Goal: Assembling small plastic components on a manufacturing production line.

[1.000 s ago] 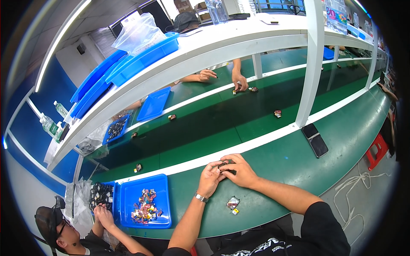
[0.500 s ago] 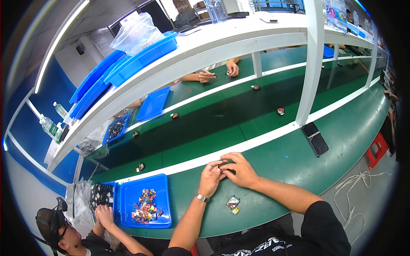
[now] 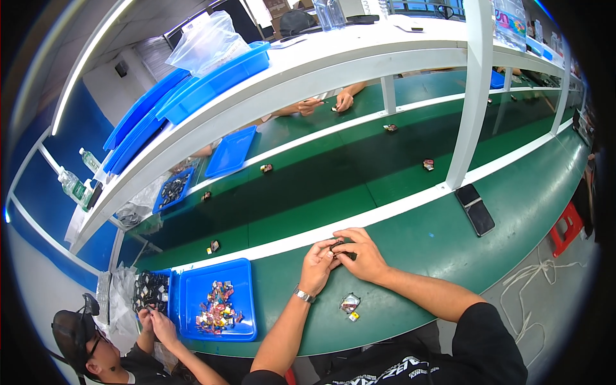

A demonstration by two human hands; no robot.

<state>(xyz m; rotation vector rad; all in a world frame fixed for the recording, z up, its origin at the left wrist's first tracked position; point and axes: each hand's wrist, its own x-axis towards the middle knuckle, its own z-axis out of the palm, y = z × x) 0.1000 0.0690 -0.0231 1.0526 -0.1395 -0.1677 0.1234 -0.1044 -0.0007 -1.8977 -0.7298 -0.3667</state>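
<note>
Black part (image 3: pixel 337 245) sits pinched between fingers (image 3: pixel 351 235) — long axis obscured.

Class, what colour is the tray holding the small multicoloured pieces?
Blue: the tray shows best in the head view.

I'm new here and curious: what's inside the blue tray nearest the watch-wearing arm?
The blue tray holds a loose heap of small, multicoloured pieces, with bare floor around it. Pieces deeper in the heap are covered and can't be seen.
</note>
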